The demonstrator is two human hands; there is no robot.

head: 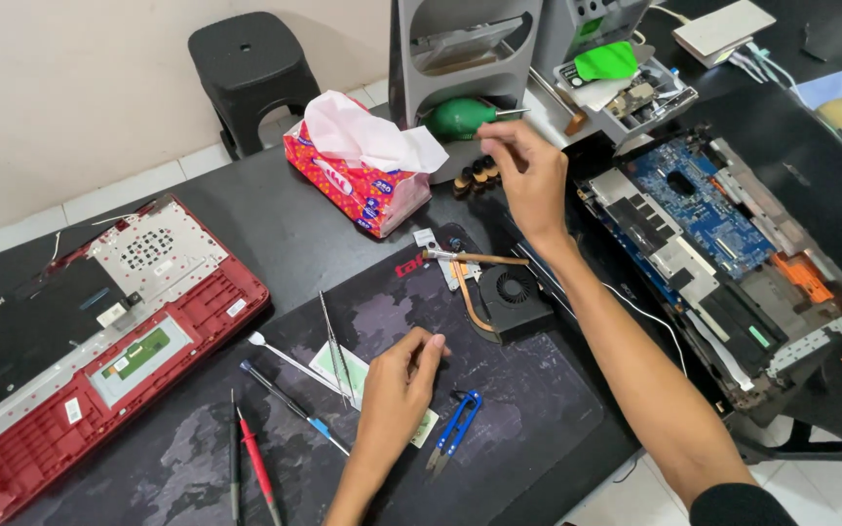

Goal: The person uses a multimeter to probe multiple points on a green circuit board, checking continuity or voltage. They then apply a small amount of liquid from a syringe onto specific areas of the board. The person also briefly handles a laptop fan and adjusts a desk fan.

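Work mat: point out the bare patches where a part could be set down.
Bare mat lies right of the blue snips, below the fan. Bare table sits between tissue pack and red laptop case. Crowded: the tools by the left hand.

The red laptop case (99, 341) is cut off at the left edge, the probes (250, 468) at the bottom edge.
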